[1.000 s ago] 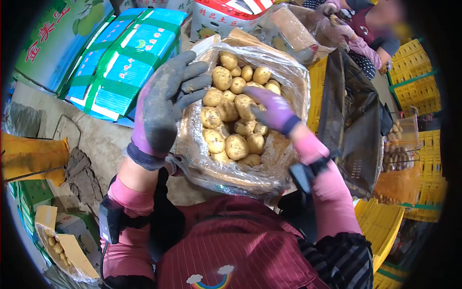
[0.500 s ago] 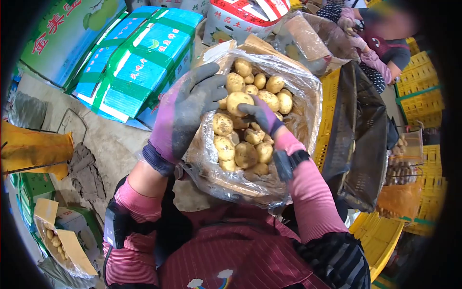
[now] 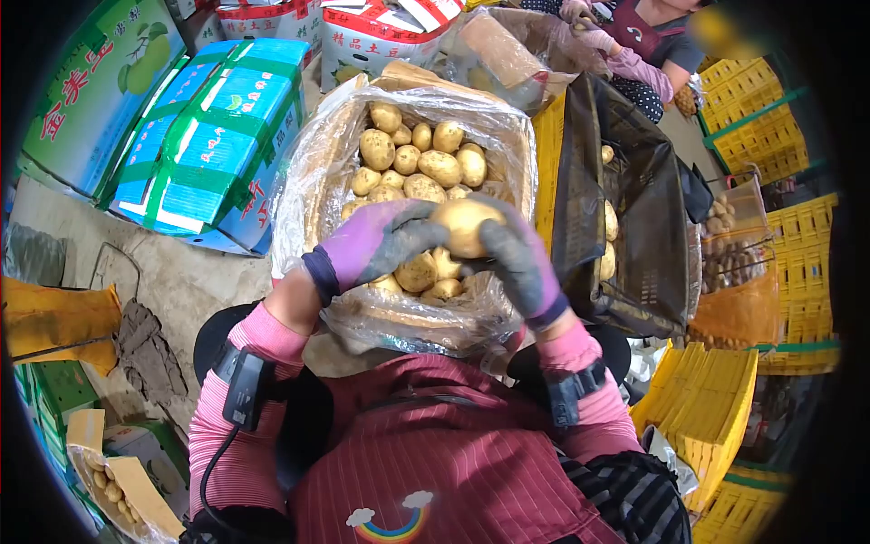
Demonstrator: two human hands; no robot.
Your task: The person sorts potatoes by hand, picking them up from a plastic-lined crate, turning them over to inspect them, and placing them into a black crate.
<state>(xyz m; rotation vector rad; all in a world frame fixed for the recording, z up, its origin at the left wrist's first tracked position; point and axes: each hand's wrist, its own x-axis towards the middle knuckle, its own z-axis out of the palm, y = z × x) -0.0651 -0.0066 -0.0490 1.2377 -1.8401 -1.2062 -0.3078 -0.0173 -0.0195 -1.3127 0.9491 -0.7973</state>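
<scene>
One large, pale potato (image 3: pixel 462 227) is raised above the box, between my two gloved hands. My right hand (image 3: pixel 523 258) grips it from the right, with the thumb on its front. From the left, the fingers of my left hand (image 3: pixel 385 238) are closed against the same potato. Beneath them, a carton lined with clear plastic (image 3: pixel 299 204) holds many loose potatoes (image 3: pixel 439 169). My hands and the raised potato hide part of the pile.
To the right stands a crate lined with dark plastic (image 3: pixel 634 204), with a few potatoes inside. Blue taped cartons (image 3: pixel 217 136) are at the left. Yellow crates (image 3: pixel 702 399) stack at the right. Another person's gloved hands (image 3: pixel 589 32) show at the top right.
The view has shifted, so the box sits further left. My right hand has lifted a potato off the pile, and my left hand has come in from the box's edge to meet it.
</scene>
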